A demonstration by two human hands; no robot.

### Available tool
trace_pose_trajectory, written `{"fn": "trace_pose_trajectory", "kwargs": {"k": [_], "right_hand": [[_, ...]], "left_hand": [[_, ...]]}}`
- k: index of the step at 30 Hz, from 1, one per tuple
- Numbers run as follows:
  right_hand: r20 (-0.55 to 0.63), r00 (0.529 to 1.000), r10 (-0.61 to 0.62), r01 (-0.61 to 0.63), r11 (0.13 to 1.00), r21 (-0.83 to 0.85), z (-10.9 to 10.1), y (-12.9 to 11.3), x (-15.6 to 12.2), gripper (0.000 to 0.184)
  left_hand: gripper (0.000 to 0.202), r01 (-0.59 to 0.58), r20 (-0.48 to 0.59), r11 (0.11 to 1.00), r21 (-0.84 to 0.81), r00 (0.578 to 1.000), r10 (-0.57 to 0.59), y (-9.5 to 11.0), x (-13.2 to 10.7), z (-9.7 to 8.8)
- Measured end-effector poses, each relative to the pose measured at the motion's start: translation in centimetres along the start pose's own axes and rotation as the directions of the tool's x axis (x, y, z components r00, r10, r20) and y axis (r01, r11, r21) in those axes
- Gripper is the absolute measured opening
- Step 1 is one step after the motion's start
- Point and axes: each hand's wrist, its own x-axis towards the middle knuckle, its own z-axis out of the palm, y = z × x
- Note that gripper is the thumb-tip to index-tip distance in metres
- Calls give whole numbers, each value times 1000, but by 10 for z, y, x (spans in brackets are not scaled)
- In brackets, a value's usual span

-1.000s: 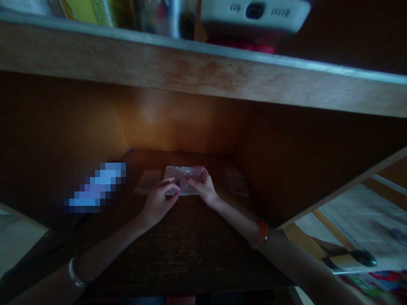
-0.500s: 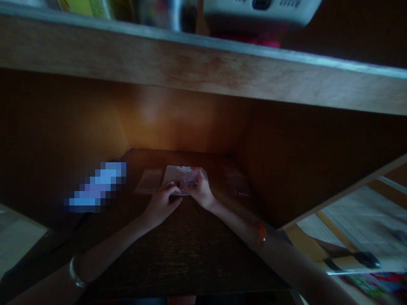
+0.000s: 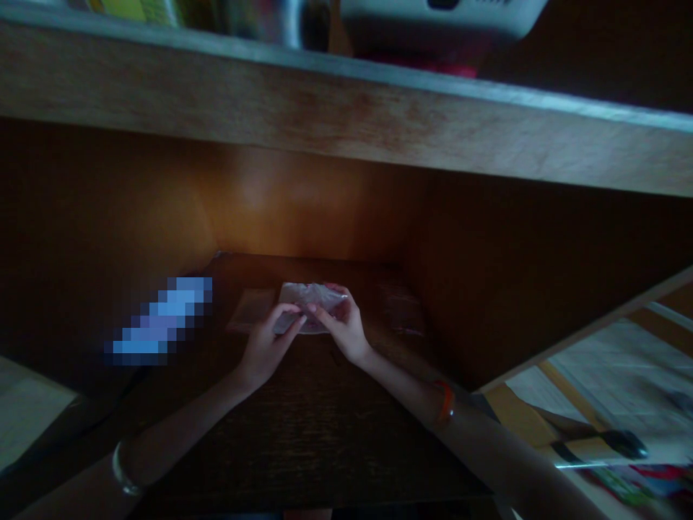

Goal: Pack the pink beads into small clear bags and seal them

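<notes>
A thin clear plastic bag (image 3: 317, 295) is held between my two hands near the middle of the dark wooden surface. My right hand (image 3: 349, 328) grips its right side, thumb across the front and fingers behind. At its lower left, my left hand (image 3: 268, 343) pinches with thumb and forefinger, the tips close to my right thumb. Beneath or behind the bag lies a pale flat sheet, mostly covered. Whatever is inside the bag, if anything, is too dim to make out.
Left of my hands lies a clear flat packet (image 3: 252, 307); a stack of clear bags (image 3: 401, 309) sits to the right. A blurred-out bright screen (image 3: 162, 321) leans at the left wall. Overhead runs a shelf edge (image 3: 346, 119) with containers above.
The bag has been spread wider and flatter across the pale sheet. My left fingers have moved to a pinch at its edge, and my right hand has opened out along its right side.
</notes>
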Motion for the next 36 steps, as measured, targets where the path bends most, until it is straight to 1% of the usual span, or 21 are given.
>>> {"fn": "trace_pose_trajectory", "kwargs": {"k": [2,3,6,8,10,12,16,19,22,25,27,29,30,33,36], "right_hand": [[-22,999,43,-40,994,98,1,-5,-1,30],[-26,997,68,-64,990,126,1,-7,-2,28],[-23,988,152,-147,977,154,2,-9,-4,31],[-13,981,196,-190,965,182,2,-8,-5,33],[-28,977,213,-203,959,197,1,-5,-4,36],[-69,975,213,-197,963,186,0,-3,-1,39],[-123,970,211,-187,966,181,-2,0,2,42],[-132,971,202,-175,966,191,-2,-1,1,40],[-134,970,202,-175,966,188,-3,-5,0,41],[-155,968,199,-166,965,201,-4,-6,1,41],[-152,969,194,-159,963,217,-4,-6,2,40],[-120,970,210,-179,957,229,-4,-6,2,38],[-84,970,227,-203,952,228,-4,-6,2,37],[83,956,281,-292,937,194,-2,-9,0,35],[216,938,272,-314,931,188,0,-10,-2,34]], "left_hand": [[11,14,-38,998,-63,999,-17,1,1,0],[11,22,-57,995,-102,998,-27,1,1,0],[12,53,-108,978,-201,991,-76,-1,1,0],[15,74,-143,970,-233,984,-109,-2,2,0],[16,82,-166,966,-245,978,-125,-2,2,0],[16,78,-183,964,-255,975,-127,0,2,-1],[16,104,-191,948,-300,967,-167,3,3,-3],[22,154,-158,918,-365,962,-224,3,3,-1],[22,248,-47,863,-440,953,-298,3,4,0],[16,319,68,841,-437,944,-322,2,3,1],[15,327,96,845,-423,943,-317,2,3,2],[15,322,88,850,-418,945,-315,1,3,1],[15,318,78,851,-418,946,-315,1,3,1],[17,299,40,851,-433,949,-313,0,3,0],[20,273,-34,830,-485,943,-330,0,4,-1]]}}
